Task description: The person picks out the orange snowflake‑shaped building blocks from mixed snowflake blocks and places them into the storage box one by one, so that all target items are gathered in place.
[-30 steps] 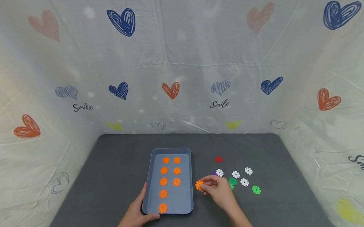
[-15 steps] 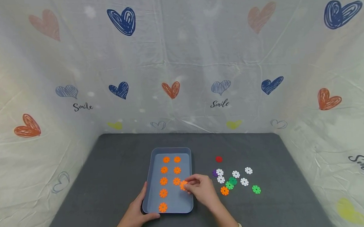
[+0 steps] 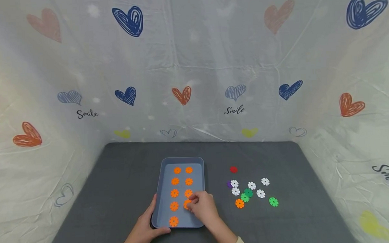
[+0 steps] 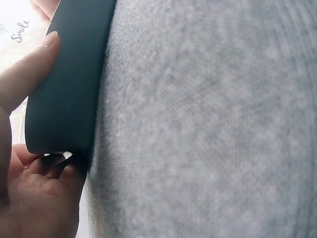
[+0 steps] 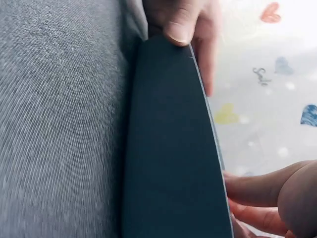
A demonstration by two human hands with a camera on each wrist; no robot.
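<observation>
A blue-grey tray (image 3: 195, 218) lies on the dark table with two columns of orange snowflake discs (image 3: 174, 206) in it. My left hand (image 3: 142, 225) grips the tray's near left corner, thumb along the front wall and fingers at the left side; the left wrist view shows this thumb (image 4: 37, 64) against the wall. Over the tray's right half, my right hand (image 3: 204, 207) pinches another orange snowflake disc (image 3: 186, 204) just below the third one of the right column. The tray's wall (image 5: 168, 139) hides that disc in the right wrist view.
Right of the tray lie loose discs: a red one (image 3: 233, 169), a purple one (image 3: 229, 184) partly covered, several white ones (image 3: 260, 194), green ones (image 3: 273, 202) and an orange one (image 3: 240, 203). A heart-printed curtain (image 3: 192, 64) encloses the table's back and sides.
My right hand has moved left with the orange disc, from beside the tray across its right rim to the right column. My left hand has stayed at the tray's corner.
</observation>
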